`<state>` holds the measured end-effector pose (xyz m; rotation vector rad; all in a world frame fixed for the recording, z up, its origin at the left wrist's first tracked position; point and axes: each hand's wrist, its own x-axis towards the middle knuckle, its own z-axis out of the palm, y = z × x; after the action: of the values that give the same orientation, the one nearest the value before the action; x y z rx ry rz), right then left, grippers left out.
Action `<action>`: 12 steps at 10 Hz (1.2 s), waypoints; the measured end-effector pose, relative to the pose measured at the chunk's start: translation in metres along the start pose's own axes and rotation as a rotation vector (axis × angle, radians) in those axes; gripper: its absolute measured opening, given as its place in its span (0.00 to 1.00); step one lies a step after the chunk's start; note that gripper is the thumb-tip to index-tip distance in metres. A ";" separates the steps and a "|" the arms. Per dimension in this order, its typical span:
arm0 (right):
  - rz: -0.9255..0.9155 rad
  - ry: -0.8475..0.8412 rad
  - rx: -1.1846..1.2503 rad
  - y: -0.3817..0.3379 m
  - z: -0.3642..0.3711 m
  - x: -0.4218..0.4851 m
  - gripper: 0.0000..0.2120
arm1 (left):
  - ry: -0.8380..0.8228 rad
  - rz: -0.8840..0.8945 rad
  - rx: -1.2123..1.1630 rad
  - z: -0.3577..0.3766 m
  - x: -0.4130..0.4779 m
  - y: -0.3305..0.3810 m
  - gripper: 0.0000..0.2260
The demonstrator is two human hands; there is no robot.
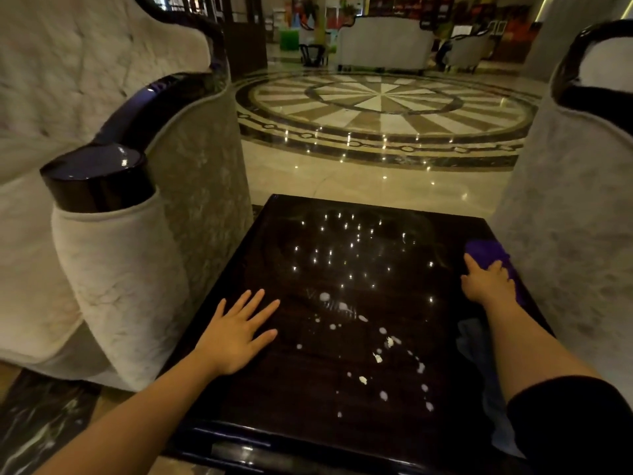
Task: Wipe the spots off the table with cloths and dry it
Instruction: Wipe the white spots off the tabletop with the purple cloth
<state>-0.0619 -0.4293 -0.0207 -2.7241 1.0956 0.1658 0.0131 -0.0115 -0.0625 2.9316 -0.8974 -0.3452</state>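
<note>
A dark glossy wooden table (308,382) fills the lower middle of the head view. Several white spots (378,341) are scattered over its near right half. My left hand (236,332) lies flat on the table's left side, fingers spread, holding nothing. My right hand (488,281) rests on a purple cloth (488,250) at the table's right edge, fingers on top of it. A grey-blue cloth (474,341) lies along the right edge, partly hidden under my right forearm.
A pale upholstered armchair (130,269) with a black glossy arm stands close on the left. Another pale armchair (568,234) stands on the right. Polished marble floor (376,176) lies beyond the table's far edge.
</note>
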 end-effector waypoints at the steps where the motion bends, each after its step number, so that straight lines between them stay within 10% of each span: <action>1: -0.034 0.022 -0.043 -0.001 0.002 0.000 0.27 | 0.003 0.003 0.001 0.001 0.001 0.000 0.25; 7: -0.536 -0.060 0.025 -0.112 0.044 -0.042 0.29 | 0.019 0.013 -0.044 -0.002 0.000 0.002 0.26; 12: -0.315 -0.095 0.038 -0.133 0.048 -0.032 0.24 | 0.029 0.032 -0.054 -0.001 0.002 -0.001 0.26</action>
<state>0.0064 -0.3030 -0.0424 -2.7769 0.6277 0.2199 0.0153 -0.0122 -0.0618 2.8622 -0.9148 -0.3198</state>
